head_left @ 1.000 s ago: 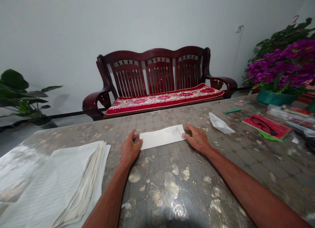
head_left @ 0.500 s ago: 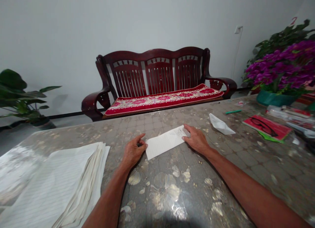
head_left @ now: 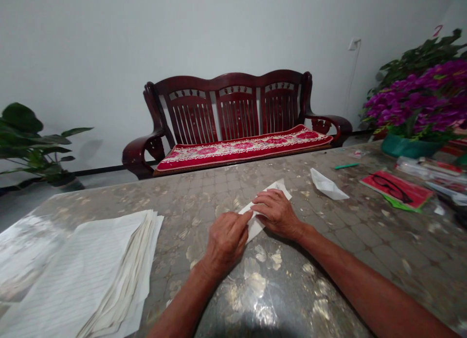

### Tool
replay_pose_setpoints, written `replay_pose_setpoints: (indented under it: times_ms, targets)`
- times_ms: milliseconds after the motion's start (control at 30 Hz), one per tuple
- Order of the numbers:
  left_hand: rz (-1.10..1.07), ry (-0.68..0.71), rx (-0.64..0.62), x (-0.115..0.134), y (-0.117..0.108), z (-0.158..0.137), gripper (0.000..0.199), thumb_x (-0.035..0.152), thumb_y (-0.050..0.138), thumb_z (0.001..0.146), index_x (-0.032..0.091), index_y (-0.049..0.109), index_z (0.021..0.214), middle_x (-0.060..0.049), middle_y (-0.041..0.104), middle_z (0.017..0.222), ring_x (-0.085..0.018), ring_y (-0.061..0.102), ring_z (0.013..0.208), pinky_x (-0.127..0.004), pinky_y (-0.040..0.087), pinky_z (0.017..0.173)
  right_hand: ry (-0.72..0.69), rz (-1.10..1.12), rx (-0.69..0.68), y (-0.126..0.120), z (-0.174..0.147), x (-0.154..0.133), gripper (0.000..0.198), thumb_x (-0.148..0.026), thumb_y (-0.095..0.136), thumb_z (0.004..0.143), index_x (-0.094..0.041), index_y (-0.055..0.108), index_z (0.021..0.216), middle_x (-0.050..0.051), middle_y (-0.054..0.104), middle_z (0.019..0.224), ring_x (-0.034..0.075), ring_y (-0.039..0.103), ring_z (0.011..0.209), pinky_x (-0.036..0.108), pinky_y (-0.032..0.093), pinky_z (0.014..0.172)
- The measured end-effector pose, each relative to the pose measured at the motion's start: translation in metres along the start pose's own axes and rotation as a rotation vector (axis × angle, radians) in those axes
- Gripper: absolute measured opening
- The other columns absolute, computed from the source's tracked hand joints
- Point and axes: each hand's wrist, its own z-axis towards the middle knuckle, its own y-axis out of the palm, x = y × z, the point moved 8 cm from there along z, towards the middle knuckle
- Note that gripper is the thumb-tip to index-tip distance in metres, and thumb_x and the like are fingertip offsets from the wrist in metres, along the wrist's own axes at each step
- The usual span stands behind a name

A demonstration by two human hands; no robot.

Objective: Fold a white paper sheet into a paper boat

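Note:
A folded strip of white paper (head_left: 256,227) lies slantwise on the table, with faint writing near its far right end. My left hand (head_left: 226,238) is closed over its near left end, the index finger stretched out along the strip; its thumb and other fingers are mostly hidden. Across the strip's middle lies my right hand (head_left: 278,214), fingers spread and pressed down on the paper. The tips of both hands nearly touch. To the right sits a folded paper boat (head_left: 328,185), apart from my hands.
A stack of lined paper sheets (head_left: 91,250) lies at left on the patterned table (head_left: 182,197). On the right are a green pen (head_left: 346,166), glasses (head_left: 392,186) on a red booklet (head_left: 416,192) and a green pot of purple flowers (head_left: 412,146). Behind stands a wooden bench (head_left: 237,109).
My left hand has moved right onto the paper, and my right hand has slid left over it. The paper has turned steeper and now looks narrower, largely covered by my hands.

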Motion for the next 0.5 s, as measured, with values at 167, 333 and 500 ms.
replay_pose_setpoints:
  times_ms: [167,333,500]
  targets:
    - [-0.192,-0.182,-0.093,-0.013,0.014,-0.008,0.035,0.026,0.052,0.098,0.021,0.058,0.132,-0.006,0.072,0.097,-0.019,0.066,0.091,-0.033,0.053,0.085,-0.035,-0.030,0.080,-0.012,0.002,-0.005,0.016,-0.016,0.058,0.093,-0.022,0.067,0.081,0.002,0.074,0.088,0.019,0.063,0.088,0.038,0.042,0.088]
    - [-0.370,-0.763,0.140,-0.079,0.007,-0.030,0.036,0.039,0.049,0.099,0.021,0.066,0.125,-0.010,0.067,0.128,-0.024,0.060,0.121,-0.041,0.047,0.105,-0.020,-0.060,0.248,-0.027,-0.003,-0.010,0.014,-0.014,0.061,0.092,-0.023,0.068,0.084,0.004,0.076,0.108,0.018,0.067,0.089,0.031,0.048,0.077]
    - [-0.750,-1.204,0.090,-0.108,0.038,-0.054,0.073,0.035,0.081,0.073,0.017,0.053,0.139,-0.018,0.059,0.138,-0.020,0.069,0.090,-0.030,0.057,0.071,-0.038,0.100,0.271,-0.022,-0.006,-0.014,0.012,-0.011,0.058,0.093,-0.021,0.065,0.092,0.011,0.074,0.118,0.017,0.071,0.099,0.026,0.056,0.078]
